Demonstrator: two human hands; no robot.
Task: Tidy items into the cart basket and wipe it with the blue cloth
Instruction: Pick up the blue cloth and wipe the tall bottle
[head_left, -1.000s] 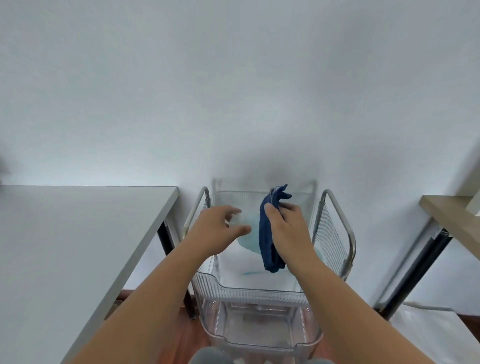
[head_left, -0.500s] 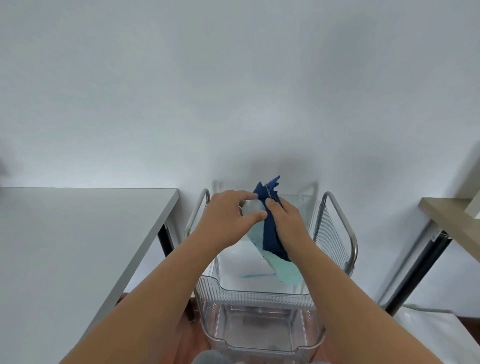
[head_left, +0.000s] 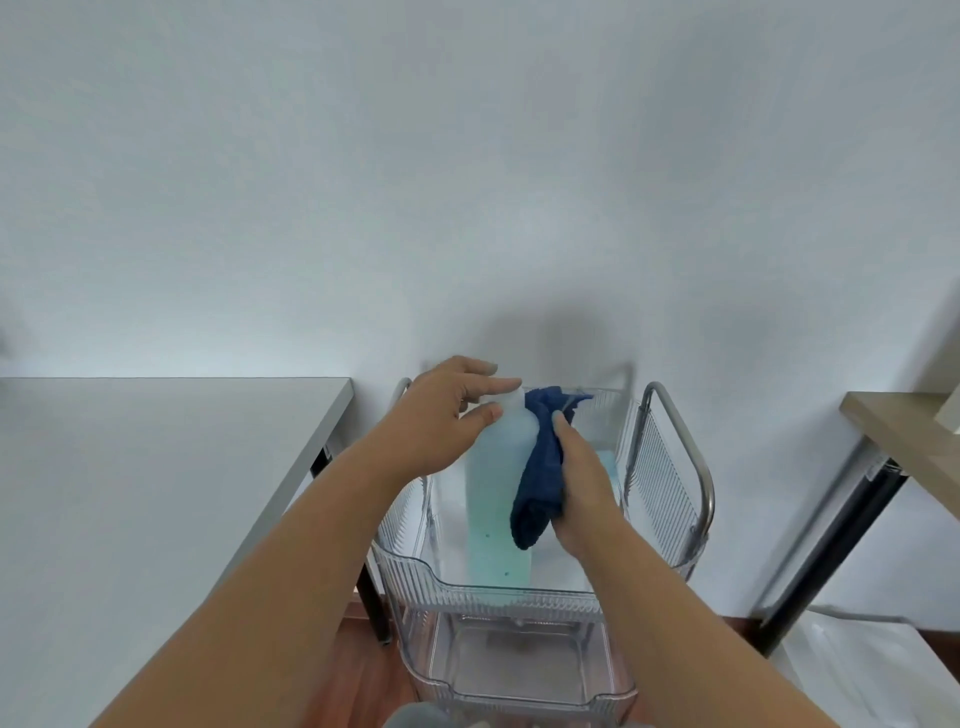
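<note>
A tall pale turquoise bottle (head_left: 498, 499) stands upright in the clear top basket (head_left: 519, 592) of the cart. My left hand (head_left: 447, 415) grips the bottle's white neck and cap from the left. My right hand (head_left: 582, 483) holds the dark blue cloth (head_left: 540, 467) bunched against the bottle's right side. Part of the cloth sticks up behind the cap. Another pale blue item (head_left: 607, 462) shows behind my right hand, mostly hidden.
The cart has metal side rails (head_left: 691, 457) and a lower clear basket (head_left: 519, 670). A grey table (head_left: 156, 493) stands at the left, touching close to the cart. A wooden tabletop on a black leg (head_left: 904, 436) is at the right. The white wall is just behind.
The bottle has been raised from tilted to upright in the basket. My left hand moved up onto its neck, and my right hand with the cloth slid down along its right side.
</note>
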